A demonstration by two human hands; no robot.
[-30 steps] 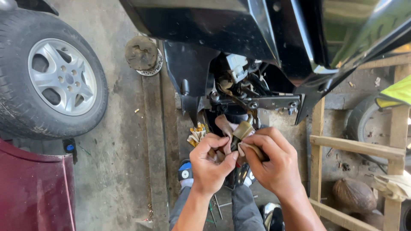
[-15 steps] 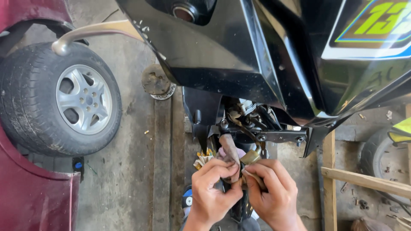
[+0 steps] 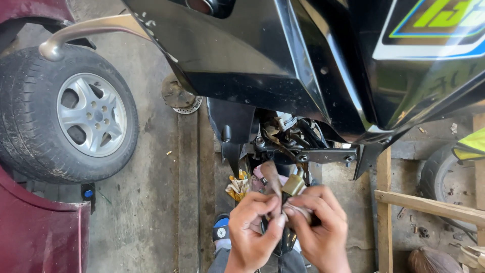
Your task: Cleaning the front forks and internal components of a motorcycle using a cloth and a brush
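Head view, one frame. Left hand [image 3: 252, 230]: below the black motorcycle fairing [image 3: 283, 65], fingers curled, thumb and forefinger pinched on the strip of tape and wiring running to the tan connector [image 3: 293, 184]. Right hand [image 3: 318, 227]: pressed against the left hand, fingertips [image 3: 290, 207] closed on the same bundle just under the connector; whether they touch the connector itself cannot be told. Tan connector: upright, just above both hands, directly beneath the fairing's exposed metal bracket [image 3: 313, 156]. Yellow-and-white rag [image 3: 237, 186]: left of the connector, below the fairing's lower edge. Car wheel with silver alloy rim [image 3: 68, 114]: well left of the fairing, on the concrete floor. Brake disc [image 3: 179, 98]: on the floor between wheel and fairing. Wooden frame [image 3: 429, 205]: right of the hands, below the fairing.
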